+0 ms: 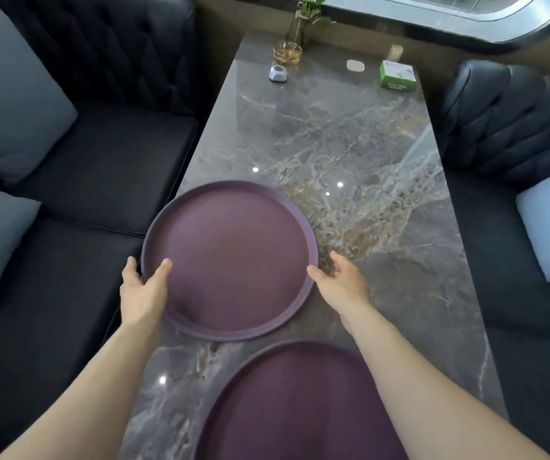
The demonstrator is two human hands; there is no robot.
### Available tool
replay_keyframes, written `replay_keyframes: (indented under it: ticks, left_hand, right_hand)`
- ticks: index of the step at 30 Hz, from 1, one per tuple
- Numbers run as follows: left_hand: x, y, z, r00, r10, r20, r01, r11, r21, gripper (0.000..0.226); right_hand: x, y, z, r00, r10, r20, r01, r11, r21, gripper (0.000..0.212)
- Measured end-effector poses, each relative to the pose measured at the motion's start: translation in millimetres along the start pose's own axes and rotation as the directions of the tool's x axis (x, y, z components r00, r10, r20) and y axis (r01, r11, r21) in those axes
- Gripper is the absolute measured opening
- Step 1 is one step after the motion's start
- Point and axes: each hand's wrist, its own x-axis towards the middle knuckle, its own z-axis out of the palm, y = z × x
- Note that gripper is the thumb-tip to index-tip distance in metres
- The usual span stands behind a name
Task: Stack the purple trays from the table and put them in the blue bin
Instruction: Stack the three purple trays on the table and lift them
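Two round purple trays lie on a grey marble table. The farther tray overhangs the table's left edge. My left hand grips its left rim, thumb on the inside and fingers under the edge. My right hand is at the tray's right rim with fingers spread, touching or nearly touching the edge. The nearer tray sits close to me at the bottom of the view, partly behind my right forearm. No blue bin is in view.
At the table's far end stand an amber glass ashtray, a small grey device, a white pad, a green box and a plant in a vase. Dark sofas with grey-blue cushions flank both sides.
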Motion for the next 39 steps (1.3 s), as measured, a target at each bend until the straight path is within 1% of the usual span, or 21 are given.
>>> replay_keyframes:
  ticks: [2,4,7,9,11,13,16,18,20,22,24,27,29,31,34,37,39]
  left_hand:
    - [7,2,6,0.999,-0.002,0.045,0.004,0.998,-0.062,0.087]
    - [9,3,10,0.996,-0.007,0.085,0.017,0.993,-0.118,0.090]
    - [8,5,10,0.994,-0.030,0.105,0.050,0.980,-0.192,0.091]
    - [4,8,11,0.995,-0.034,0.091,0.058,0.961,-0.272,0.088]
    - [-4,12,13,0.999,-0.016,0.043,0.029,0.948,-0.318,0.082]
    - [-14,17,15,1.000,0.016,0.021,-0.007,0.936,-0.351,0.078]
    - [-35,22,13,0.997,0.059,0.040,-0.040,0.924,-0.381,0.075]
    - [-50,23,9,0.995,0.085,0.061,-0.054,0.918,-0.393,0.073]
    - [-66,20,5,0.990,0.105,0.095,-0.060,0.920,-0.387,0.072]
    - [-84,13,2,0.984,0.124,0.130,-0.070,0.931,-0.357,0.072]
    - [-102,2,-3,0.979,0.115,0.166,-0.059,0.950,-0.307,0.071]
    - [-131,-19,-12,0.971,0.095,0.221,-0.045,0.974,-0.223,0.067]
    - [-151,-36,-17,0.965,0.081,0.251,-0.038,0.984,-0.173,0.060]
    - [-169,-53,-22,0.960,0.067,0.271,-0.031,0.991,-0.134,0.056]
    - [-191,-78,-28,0.954,0.051,0.294,-0.031,0.997,-0.070,0.055]
    - [-202,-100,-34,0.952,0.076,0.297,-0.085,0.996,0.019,0.055]
    - [-204,-111,-37,0.955,0.087,0.284,-0.127,0.984,0.123,0.058]
  right_hand:
    - [9,-9,6,0.993,0.022,0.117,-0.041,0.987,0.158,0.089]
    - [13,-17,11,0.975,0.027,0.220,-0.089,0.957,0.277,0.093]
    - [14,-24,16,0.963,0.012,0.270,-0.116,0.921,0.371,0.093]
    - [11,-25,16,0.963,-0.002,0.269,-0.112,0.906,0.409,0.092]
    - [6,-23,13,0.969,-0.002,0.249,-0.107,0.900,0.423,0.092]
    - [-3,-20,5,0.981,0.003,0.195,-0.089,0.896,0.434,0.091]
    - [-23,-12,-14,0.997,0.032,0.072,-0.061,0.892,0.448,0.088]
    - [-41,-3,-27,0.997,0.063,-0.043,-0.041,0.915,0.401,0.083]
    - [-63,12,-38,0.976,0.094,-0.196,-0.037,0.960,0.279,0.074]
    - [-88,31,-50,0.940,0.124,-0.318,-0.077,0.985,0.156,0.066]
    - [-116,51,-61,0.912,0.149,-0.382,-0.130,0.989,0.077,0.059]
    - [-158,86,-74,0.889,0.179,-0.422,-0.192,0.981,0.011,0.047]
    - [-185,110,-78,0.881,0.186,-0.435,-0.226,0.973,-0.040,0.043]
    - [-209,132,-79,0.866,0.216,-0.451,-0.276,0.958,-0.072,0.043]
    - [-240,161,-76,0.848,0.269,-0.456,-0.350,0.931,-0.101,0.049]
    - [-261,182,-71,0.838,0.315,-0.445,-0.403,0.908,-0.116,0.051]
    - [-270,193,-66,0.832,0.344,-0.436,-0.431,0.895,-0.116,0.051]
